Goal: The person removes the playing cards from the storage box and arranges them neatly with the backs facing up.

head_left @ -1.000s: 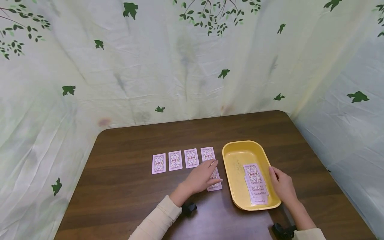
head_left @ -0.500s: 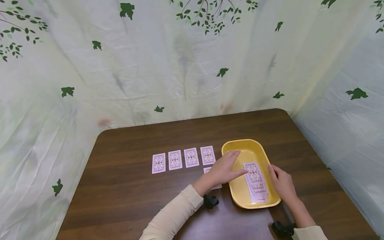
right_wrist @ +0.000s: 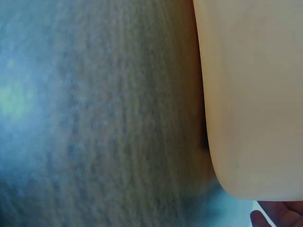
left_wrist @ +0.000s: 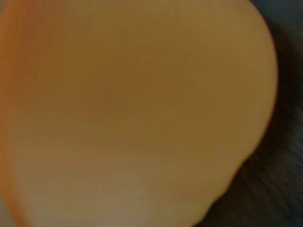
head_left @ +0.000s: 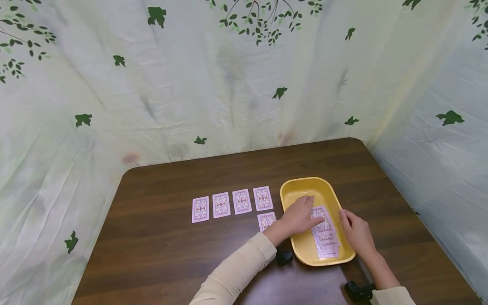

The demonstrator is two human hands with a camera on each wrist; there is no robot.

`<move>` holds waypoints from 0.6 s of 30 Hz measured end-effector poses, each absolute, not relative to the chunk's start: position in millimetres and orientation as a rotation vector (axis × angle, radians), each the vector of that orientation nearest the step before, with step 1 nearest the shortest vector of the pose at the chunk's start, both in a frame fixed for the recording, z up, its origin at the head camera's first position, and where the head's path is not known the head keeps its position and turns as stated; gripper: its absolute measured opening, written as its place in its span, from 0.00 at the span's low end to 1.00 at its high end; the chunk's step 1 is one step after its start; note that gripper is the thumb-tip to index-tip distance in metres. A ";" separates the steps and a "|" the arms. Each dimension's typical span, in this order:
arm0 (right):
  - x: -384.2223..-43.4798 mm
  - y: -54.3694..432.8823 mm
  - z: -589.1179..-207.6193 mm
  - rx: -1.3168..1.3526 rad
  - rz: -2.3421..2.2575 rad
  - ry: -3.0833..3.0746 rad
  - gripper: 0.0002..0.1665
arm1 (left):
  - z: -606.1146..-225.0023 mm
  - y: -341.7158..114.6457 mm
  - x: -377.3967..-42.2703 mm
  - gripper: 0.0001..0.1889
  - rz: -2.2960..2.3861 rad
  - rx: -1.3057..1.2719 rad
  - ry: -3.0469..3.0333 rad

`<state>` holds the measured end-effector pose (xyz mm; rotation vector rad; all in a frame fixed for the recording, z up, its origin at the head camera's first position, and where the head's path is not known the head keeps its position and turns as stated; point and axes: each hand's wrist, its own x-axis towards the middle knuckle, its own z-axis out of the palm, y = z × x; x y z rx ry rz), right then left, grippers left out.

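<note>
My left hand (head_left: 297,215) reaches into the yellow tray (head_left: 299,190), fingers extended, thumb over the upper end of a loose fan of face-down playing cards (head_left: 326,241). Whether it touches a card cannot be seen. My right hand (head_left: 357,233) grips the tray's right rim, thumb on top. Left of the tray, a row of several face-down cards (head_left: 221,205) lies on the table. One more card (head_left: 266,220) lies below the row's right end, partly covered by the left wrist. A blurred pale surface fills most of the left wrist view; dark fingertips (right_wrist: 284,215) show low in the right.
The brown wooden table (head_left: 160,254) has rounded far corners. Behind and beside it hangs a pale curtain (head_left: 236,106) with a green leaf print. Black wrist devices (head_left: 284,256) sit at both wrists.
My left hand has moved right, from over the lower card on the table to the cards in the tray, leaving that card behind. My right hand stays on the rim.
</note>
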<state>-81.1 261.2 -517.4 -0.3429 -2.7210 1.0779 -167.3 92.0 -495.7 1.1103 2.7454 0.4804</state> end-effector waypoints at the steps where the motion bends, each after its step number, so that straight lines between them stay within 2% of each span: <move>1: -81.1 261.2 -517.6 -0.341 1.078 -2.720 0.30 | -496.5 94.7 -167.1 0.39 0.456 1.105 2.744; 18: -80.3 260.6 -516.3 -0.339 1.080 -2.712 0.29 | -523.2 123.0 -160.0 0.40 -0.125 1.163 2.809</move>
